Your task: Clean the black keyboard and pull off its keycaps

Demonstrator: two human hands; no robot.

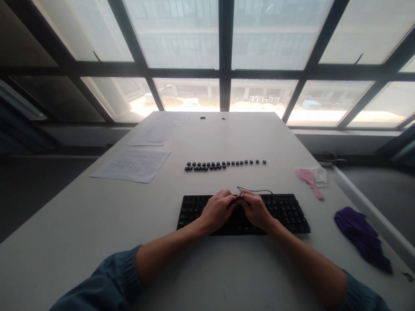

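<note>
A black keyboard [288, 216] lies crosswise on the white table in front of me. My left hand [218, 210] rests over its middle, fingers closed and bent toward the back row of keys. From the other side my right hand [255, 209] reaches in, its fingers also pinched together. The fingertips of both hands meet at the keyboard's back edge, around a small dark piece [239, 198] mostly hidden by them. Beyond the keyboard, several loose black keycaps [207, 164] stand in two rows, the far one longer.
Written paper sheets [132, 165] lie at the left, with more sheets [154, 131] behind. On the right are a pink hairbrush [308, 178] on a white cloth or tissue [320, 176] and a purple cloth [359, 235]. The keyboard's cable [256, 190] loops behind it. Windows face the table's far end.
</note>
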